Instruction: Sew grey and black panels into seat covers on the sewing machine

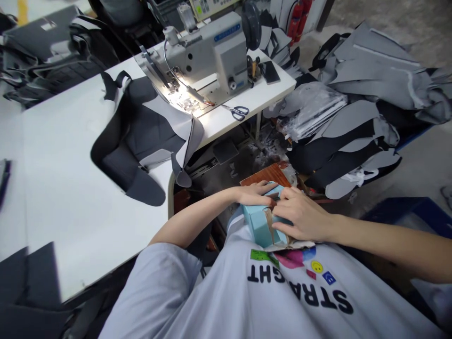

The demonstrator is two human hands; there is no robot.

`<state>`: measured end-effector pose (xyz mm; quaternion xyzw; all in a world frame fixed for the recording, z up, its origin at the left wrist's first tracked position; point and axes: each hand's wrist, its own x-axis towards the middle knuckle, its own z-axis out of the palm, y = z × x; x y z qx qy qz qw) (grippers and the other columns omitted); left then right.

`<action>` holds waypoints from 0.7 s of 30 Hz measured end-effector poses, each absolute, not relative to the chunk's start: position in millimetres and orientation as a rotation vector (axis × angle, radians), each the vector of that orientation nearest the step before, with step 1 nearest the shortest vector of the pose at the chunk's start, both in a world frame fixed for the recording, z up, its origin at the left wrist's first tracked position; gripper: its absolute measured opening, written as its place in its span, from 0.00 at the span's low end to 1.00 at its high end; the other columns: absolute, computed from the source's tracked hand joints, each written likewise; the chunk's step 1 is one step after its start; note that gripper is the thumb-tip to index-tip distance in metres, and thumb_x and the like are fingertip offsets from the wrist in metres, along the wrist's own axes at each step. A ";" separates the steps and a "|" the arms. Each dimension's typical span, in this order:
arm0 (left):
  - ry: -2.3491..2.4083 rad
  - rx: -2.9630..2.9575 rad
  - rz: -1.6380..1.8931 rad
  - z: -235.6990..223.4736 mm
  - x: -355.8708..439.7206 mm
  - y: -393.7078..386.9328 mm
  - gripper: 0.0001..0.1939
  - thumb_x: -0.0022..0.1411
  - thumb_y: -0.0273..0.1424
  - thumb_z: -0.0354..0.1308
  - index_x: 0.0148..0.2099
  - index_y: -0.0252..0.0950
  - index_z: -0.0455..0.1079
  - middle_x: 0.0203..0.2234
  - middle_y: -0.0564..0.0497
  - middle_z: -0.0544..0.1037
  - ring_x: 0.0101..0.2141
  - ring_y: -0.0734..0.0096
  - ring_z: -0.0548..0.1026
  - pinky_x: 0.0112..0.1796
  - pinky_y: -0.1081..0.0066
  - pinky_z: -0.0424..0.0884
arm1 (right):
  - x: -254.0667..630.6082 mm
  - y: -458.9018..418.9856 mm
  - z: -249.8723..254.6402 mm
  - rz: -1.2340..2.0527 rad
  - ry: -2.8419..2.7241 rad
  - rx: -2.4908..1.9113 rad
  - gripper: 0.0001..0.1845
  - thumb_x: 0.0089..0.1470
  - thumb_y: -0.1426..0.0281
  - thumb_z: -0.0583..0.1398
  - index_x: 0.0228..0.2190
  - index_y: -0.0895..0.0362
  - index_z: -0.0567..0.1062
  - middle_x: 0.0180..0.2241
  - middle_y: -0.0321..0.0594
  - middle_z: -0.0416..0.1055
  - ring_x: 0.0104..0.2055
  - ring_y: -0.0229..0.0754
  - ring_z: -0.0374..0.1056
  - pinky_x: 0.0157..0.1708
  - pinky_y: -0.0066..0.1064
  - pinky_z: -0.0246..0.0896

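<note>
A light-blue cardboard box with torn brown edges rests on my lap, against my shirt. My left hand lies across its far left side, fingers bent over the top and holding it. On the right, my right hand is closed at the box's torn side, with its fingers curled around the edge. What is inside the box is hidden by my hands.
A sewing machine with its lamp lit stands on the white table. Grey and black sewn fabric lies beside it. Scissors and a phone lie near the table's edge. Fabric pieces are heaped at right.
</note>
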<state>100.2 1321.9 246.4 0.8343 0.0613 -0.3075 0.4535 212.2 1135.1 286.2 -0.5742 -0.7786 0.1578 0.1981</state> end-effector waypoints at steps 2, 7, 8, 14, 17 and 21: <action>0.181 2.071 -0.785 249.8 100.1 1318.7 0.49 0.55 0.53 0.54 0.72 0.42 0.41 0.70 0.46 0.43 0.67 0.39 0.38 0.63 0.45 0.41 | 211.4 1129.7 285.6 0.410 -2.163 -1.558 0.14 0.58 0.66 0.59 0.23 0.58 0.71 0.24 0.39 0.67 0.35 0.43 0.55 0.37 0.36 0.49; 0.232 2.058 -0.756 249.9 105.4 1318.4 0.46 0.56 0.53 0.50 0.71 0.38 0.46 0.69 0.45 0.46 0.67 0.40 0.43 0.64 0.48 0.42 | 212.7 1131.5 286.4 0.334 -2.188 -1.710 0.16 0.54 0.59 0.64 0.27 0.60 0.73 0.28 0.43 0.69 0.38 0.48 0.58 0.37 0.37 0.50; 0.222 2.045 -0.745 247.9 106.2 1319.7 0.44 0.58 0.52 0.49 0.70 0.37 0.49 0.69 0.45 0.48 0.67 0.42 0.45 0.64 0.49 0.42 | 214.4 1134.7 286.2 0.331 -2.196 -1.750 0.17 0.54 0.57 0.63 0.28 0.60 0.74 0.28 0.45 0.69 0.39 0.49 0.59 0.37 0.38 0.52; 0.159 1.893 -0.510 233.7 100.4 1329.6 0.29 0.58 0.42 0.47 0.58 0.34 0.65 0.60 0.48 0.66 0.61 0.53 0.60 0.62 0.60 0.52 | 229.7 1156.9 284.6 0.441 -2.064 -1.709 0.12 0.64 0.65 0.54 0.40 0.58 0.74 0.38 0.46 0.72 0.43 0.46 0.64 0.44 0.37 0.60; 0.219 1.829 -0.433 228.1 92.9 1332.1 0.22 0.58 0.39 0.48 0.51 0.34 0.69 0.54 0.49 0.72 0.55 0.57 0.66 0.59 0.63 0.60 | 226.8 1169.3 282.4 0.570 -2.077 -1.802 0.15 0.60 0.59 0.59 0.40 0.57 0.73 0.39 0.45 0.70 0.43 0.46 0.65 0.44 0.37 0.62; 0.419 1.759 -0.374 222.2 77.3 1334.7 0.23 0.62 0.40 0.45 0.54 0.35 0.68 0.56 0.50 0.70 0.56 0.58 0.66 0.59 0.63 0.61 | 212.6 1193.3 274.6 0.638 -2.223 -1.932 0.26 0.53 0.50 0.63 0.40 0.60 0.75 0.41 0.49 0.67 0.44 0.51 0.65 0.42 0.39 0.62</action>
